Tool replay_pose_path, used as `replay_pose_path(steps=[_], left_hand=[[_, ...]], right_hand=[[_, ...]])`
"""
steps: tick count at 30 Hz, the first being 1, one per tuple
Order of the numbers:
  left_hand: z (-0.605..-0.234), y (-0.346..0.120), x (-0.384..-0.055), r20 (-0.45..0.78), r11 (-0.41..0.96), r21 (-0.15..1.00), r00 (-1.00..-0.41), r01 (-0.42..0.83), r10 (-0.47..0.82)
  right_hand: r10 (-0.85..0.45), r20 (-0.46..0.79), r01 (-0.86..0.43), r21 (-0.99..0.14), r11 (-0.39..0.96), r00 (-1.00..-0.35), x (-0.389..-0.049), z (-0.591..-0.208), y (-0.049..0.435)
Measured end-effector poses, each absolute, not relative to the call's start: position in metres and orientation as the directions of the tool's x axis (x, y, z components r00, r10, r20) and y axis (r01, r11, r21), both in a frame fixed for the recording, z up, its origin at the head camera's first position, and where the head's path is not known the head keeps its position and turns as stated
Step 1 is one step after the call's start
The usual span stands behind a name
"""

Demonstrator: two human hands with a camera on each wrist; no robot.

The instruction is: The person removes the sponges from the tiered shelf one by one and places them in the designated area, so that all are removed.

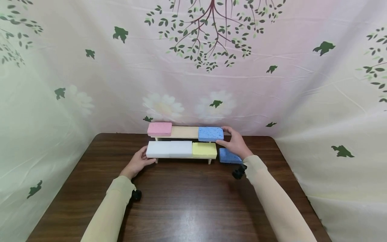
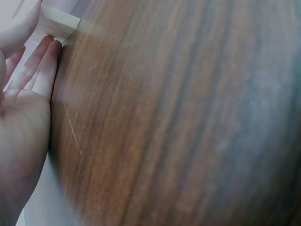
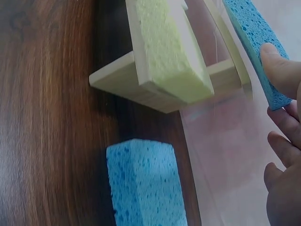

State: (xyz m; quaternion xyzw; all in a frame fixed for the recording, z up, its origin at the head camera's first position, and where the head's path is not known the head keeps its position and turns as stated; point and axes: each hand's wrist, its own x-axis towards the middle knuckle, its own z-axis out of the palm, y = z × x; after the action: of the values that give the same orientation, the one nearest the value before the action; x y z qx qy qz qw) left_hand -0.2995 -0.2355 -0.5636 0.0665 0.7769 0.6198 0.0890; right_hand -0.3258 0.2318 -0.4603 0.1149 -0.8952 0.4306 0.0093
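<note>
A two-tier wooden stand (image 1: 185,132) holds sponges on both levels. At its left end, my left hand (image 1: 138,163) grips the lower tier, thumb along the front. The fingers reach the pale wood (image 2: 61,21) in the left wrist view. My right hand (image 1: 235,143) pinches a blue sponge (image 1: 210,133) at the right end of the upper tier; its thumb presses the sponge's side (image 3: 256,35) in the right wrist view. A pink sponge (image 1: 159,128) lies at the upper left. White sponges (image 1: 169,149) and a yellow sponge (image 1: 204,150) line the lower tier.
Another blue sponge (image 1: 229,156) lies on the dark wooden table (image 1: 187,201), right of the stand and below my right hand. A printed cloth (image 1: 193,87) hangs close behind the stand and along both sides.
</note>
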Motion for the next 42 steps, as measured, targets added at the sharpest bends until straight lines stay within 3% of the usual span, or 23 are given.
replay_pose_path(steps=[42], left_hand=[[-0.565,-0.237,-0.297,-0.036,0.206,0.978,-0.972,0.013,0.232]], right_hand=[[-0.104,0.120,-0.158,-0.765,0.624,-0.987,-0.303,-0.473,0.302]])
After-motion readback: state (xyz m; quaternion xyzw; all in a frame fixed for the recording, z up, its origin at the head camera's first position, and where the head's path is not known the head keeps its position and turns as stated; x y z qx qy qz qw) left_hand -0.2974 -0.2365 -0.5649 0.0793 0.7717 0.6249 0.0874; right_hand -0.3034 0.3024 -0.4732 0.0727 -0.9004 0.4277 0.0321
